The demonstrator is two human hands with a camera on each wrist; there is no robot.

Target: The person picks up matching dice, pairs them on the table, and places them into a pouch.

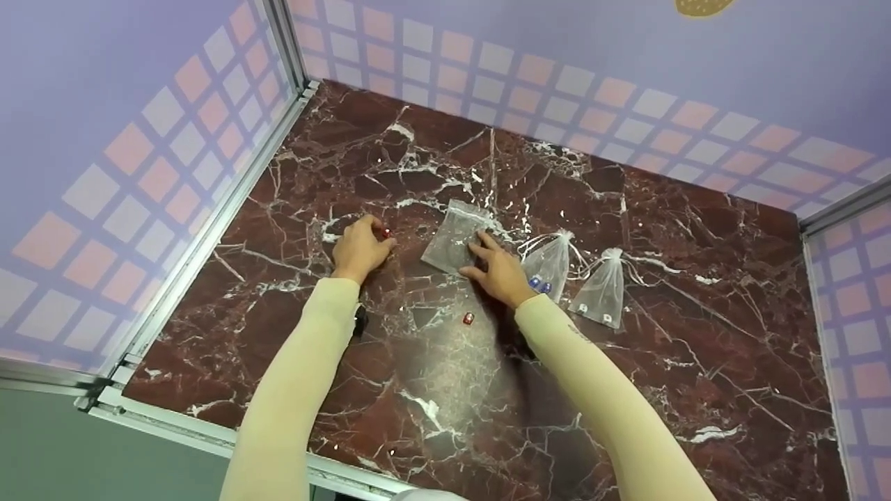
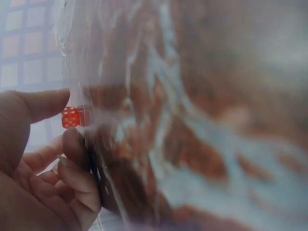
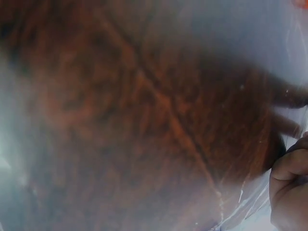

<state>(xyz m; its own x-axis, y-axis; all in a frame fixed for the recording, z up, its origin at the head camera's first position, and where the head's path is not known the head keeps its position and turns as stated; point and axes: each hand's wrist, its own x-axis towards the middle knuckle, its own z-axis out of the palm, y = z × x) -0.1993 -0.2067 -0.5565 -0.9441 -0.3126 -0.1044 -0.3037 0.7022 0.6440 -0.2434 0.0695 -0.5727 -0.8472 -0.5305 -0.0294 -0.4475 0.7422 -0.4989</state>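
At the left, my left hand [image 1: 360,249] pinches a red die [image 2: 70,117] between thumb and forefinger, down at the tabletop. The die has white dots. My right hand [image 1: 502,273] rests on the right side of a flat, sheer white drawstring pouch [image 1: 447,240], with its fingers spread; the other fingers partly hide that side. In the right wrist view only part of this hand [image 3: 291,185] shows, at the right edge. A second red die [image 1: 468,319] lies on the table below the pouch, between my two forearms.
To the right lie two more sheer drawstring pouches: one pouch [image 1: 559,252] has blue dice [image 1: 540,284] inside, the other pouch [image 1: 604,284] has white dice [image 1: 607,318]. The dark red marbled table [image 1: 696,376] is bounded by patterned panels at the back and sides.
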